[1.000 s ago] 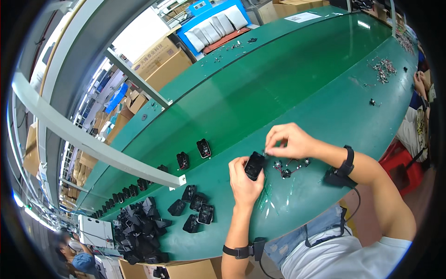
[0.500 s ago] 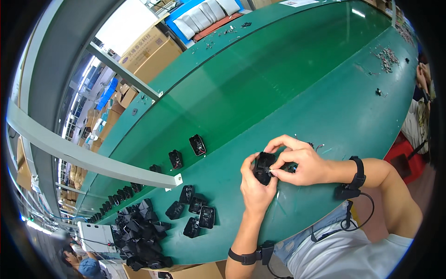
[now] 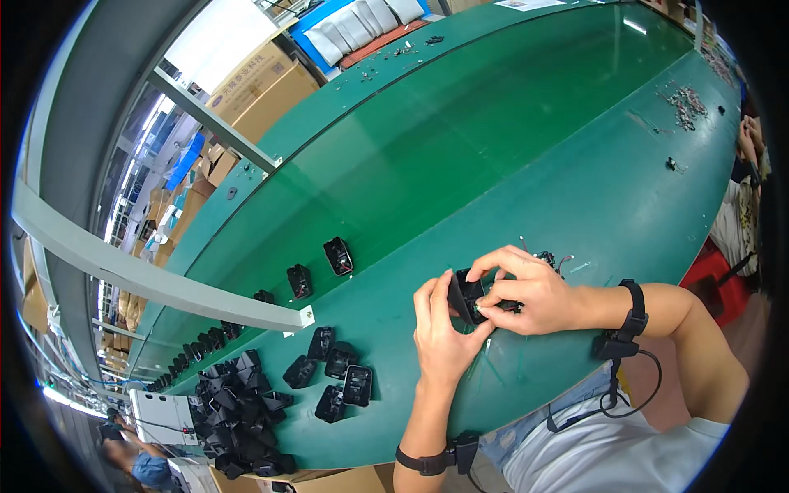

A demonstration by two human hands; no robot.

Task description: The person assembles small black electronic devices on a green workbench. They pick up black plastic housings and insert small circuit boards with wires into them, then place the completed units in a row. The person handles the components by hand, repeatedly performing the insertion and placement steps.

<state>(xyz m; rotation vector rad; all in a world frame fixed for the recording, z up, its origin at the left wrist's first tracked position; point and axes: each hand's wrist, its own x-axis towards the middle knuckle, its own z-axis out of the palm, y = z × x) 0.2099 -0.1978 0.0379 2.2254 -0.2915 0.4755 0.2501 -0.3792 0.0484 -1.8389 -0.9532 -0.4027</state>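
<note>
A black plastic housing, hollow and box-like, is held over the green table by my left hand, its fingers and thumb wrapped round the sides. My right hand reaches over the housing's open side. Its thumb and index finger are pinched at the inner edge on something small that I cannot make out. Just beyond my right hand lie small dark parts with thin wires. Several loose black housings rest on the table to the left of my hands.
A heap of black housings covers the table's left end beside a white box. Across the green belt, more housings stand in a row. A grey metal frame crosses at left. Small wired parts lie far right, near another person's hand.
The housing has been tilted in my left hand, so its flat outer side now shows more. My right hand's fingers have shifted slightly at its opening. The view has turned a little.
</note>
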